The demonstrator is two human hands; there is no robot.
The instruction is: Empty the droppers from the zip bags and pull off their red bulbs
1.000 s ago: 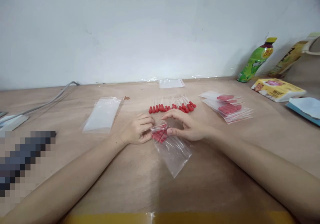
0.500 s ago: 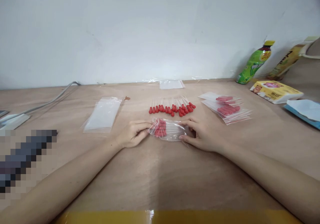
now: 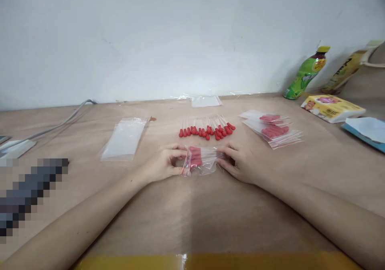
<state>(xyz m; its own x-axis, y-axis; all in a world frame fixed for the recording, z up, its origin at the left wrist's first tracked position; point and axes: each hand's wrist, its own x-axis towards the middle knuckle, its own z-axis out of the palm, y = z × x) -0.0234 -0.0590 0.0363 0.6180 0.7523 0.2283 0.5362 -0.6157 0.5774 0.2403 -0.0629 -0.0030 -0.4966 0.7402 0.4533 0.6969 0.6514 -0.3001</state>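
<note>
A clear zip-lock bag (image 3: pixel 207 165) lies between my hands near the middle of the table, with several red-bulbed droppers (image 3: pixel 196 157) inside, bulbs to the left and thin clear stems to the right. My left hand (image 3: pixel 168 161) pinches the bag's left end, where the plastic is bunched. At the opposite end, the fingers of my right hand (image 3: pixel 237 161) grip the bag around the stem tips. Just beyond, a row of loose droppers (image 3: pixel 207 131) lies with bulbs toward me. Filled bags of droppers (image 3: pixel 273 131) overlap to the right. Flat, clear zip-lock bags (image 3: pixel 123 139) are stacked on the left.
Another flat bag (image 3: pixel 206 101) lies by the wall. At the right stand a green drink bottle (image 3: pixel 306 73), a yellow tissue pack (image 3: pixel 332 108) and a blue-and-white packet (image 3: pixel 365 131). A grey cable (image 3: pixel 64 121) and a pixelated dark object (image 3: pixel 30 193) are at left.
My left hand has spread its thumb and fingers along the bag's end, which has come slightly nearer me. The bag is drawn tighter around the droppers; the right hand stays at its end.
</note>
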